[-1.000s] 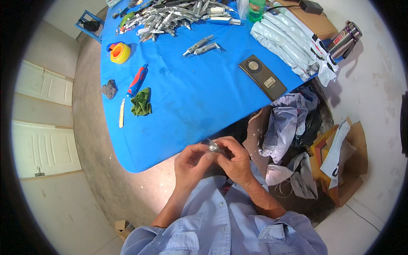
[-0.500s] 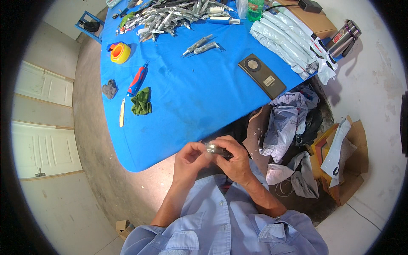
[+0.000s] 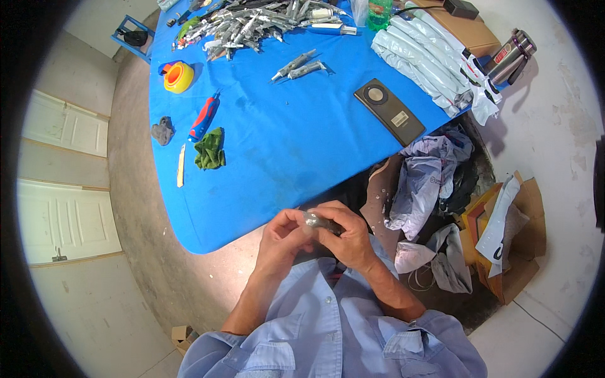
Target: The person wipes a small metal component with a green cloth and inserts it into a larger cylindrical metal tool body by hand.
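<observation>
Just past the near edge of the blue-covered table [image 3: 271, 170], both my hands are close together in front of my shirt. Between them is a small, shiny grey cylindrical piece [image 3: 317, 221]; fingers cover most of it, so its exact kind cannot be made out. My left hand [image 3: 280, 242] pinches its left end with thumb and fingers. Around its right part, my right hand [image 3: 346, 238] is closed. Farther off on the cloth lie two slim grey pieces with thin tips [image 3: 293, 65], side by side, in front of a heap of similar grey pieces [image 3: 252, 28].
On the table's left are a yellow-orange tape roll [image 3: 179, 77], a red-and-blue handheld tool [image 3: 204, 118], a green cloth [image 3: 210, 150], a grey lump [image 3: 162, 131] and a thin strip [image 3: 181, 166]. A phone [image 3: 403, 129], plastic packages [image 3: 413, 63] and a steel flask [image 3: 512, 57] are right; an opened carton [image 3: 532, 220] stands below.
The grey piece has turned slightly between my fingers, and its bright glint has faded. My hands stay almost in the same place.
</observation>
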{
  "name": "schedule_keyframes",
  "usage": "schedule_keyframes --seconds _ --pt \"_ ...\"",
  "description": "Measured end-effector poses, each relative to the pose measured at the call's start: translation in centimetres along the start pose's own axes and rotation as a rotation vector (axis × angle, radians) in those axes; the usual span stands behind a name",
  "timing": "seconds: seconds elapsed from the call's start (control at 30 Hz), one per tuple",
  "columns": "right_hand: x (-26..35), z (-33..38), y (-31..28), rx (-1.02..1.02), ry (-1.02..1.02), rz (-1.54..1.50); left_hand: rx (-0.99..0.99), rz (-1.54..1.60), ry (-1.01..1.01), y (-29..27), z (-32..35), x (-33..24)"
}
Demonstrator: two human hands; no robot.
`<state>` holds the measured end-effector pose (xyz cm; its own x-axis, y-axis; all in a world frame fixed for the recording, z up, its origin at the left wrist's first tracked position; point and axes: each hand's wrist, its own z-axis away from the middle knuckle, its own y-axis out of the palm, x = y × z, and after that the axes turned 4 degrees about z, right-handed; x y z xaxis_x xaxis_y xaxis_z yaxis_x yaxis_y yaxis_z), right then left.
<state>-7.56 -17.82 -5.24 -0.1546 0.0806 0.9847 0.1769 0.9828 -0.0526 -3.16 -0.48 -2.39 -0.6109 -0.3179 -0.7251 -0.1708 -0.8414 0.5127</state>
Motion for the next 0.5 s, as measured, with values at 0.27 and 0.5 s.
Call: schedule_keyframes --seconds 0.27,0.5 --pt "-0.11 0.40 0.19 0.000 0.108 -0.062 -0.069 -0.156 0.104 0.95 -0.10 0.30" --pt "-0.25 0.22 0.06 0.011 0.012 -0.010 -0.051 -0.064 0.019 0.58 -0.08 0.03"
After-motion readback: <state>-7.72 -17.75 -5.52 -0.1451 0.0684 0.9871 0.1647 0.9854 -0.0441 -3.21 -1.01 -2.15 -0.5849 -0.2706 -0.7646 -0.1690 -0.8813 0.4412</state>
